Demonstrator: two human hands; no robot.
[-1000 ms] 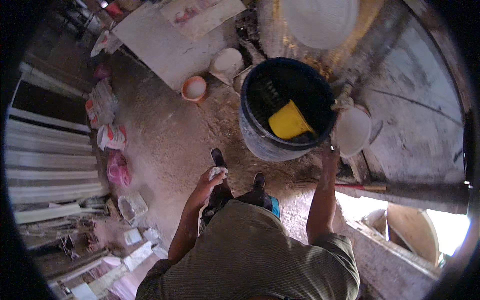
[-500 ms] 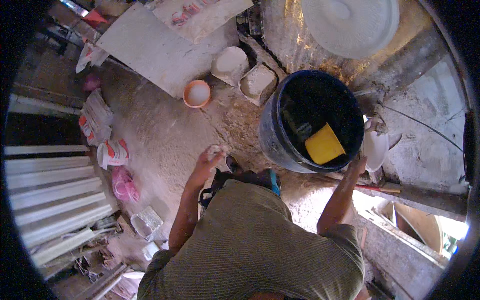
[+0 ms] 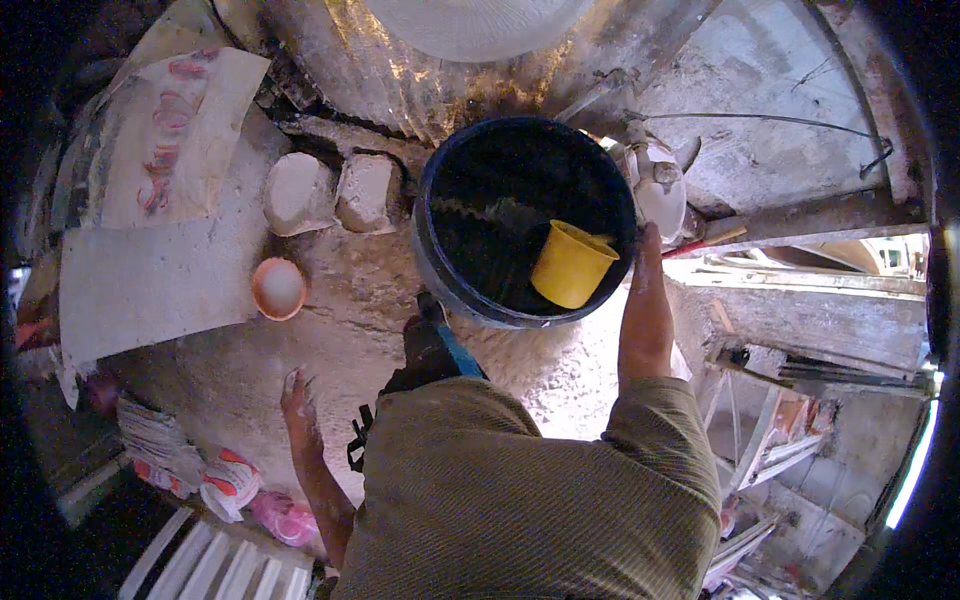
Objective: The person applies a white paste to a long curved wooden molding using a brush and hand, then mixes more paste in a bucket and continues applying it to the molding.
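A large dark barrel [image 3: 428, 235] stands in front of me, its inside mostly dark. A yellow plastic container [image 3: 575, 268] with an open top sits tilted inside, near the right wall. At the barrel's right rim is my right hand [image 3: 650, 243], close to a white rounded object [image 3: 660, 195] just outside; its fingers are too unclear to tell whether they grip anything. My left hand [image 3: 298, 392] hangs out to the left over the floor, whitish on the fingers, which look loosely extended with nothing in them. An orange bowl [image 3: 278, 289] of white material lies beyond it.
Left of the barrel are two pale, filled tubs [image 3: 298, 194] and a whitish board [image 3: 150, 285] with a printed sheet [image 3: 170, 140]. Bags [image 3: 230, 483] and white slats [image 3: 215, 565] lie lower left. A red stick [image 3: 705, 243] and a ledge [image 3: 820, 310] are at right.
My view has swung right, so the barrel and bowl appear farther left. My left hand has gone lower and away from the barrel. My right hand stays by the barrel's right rim.
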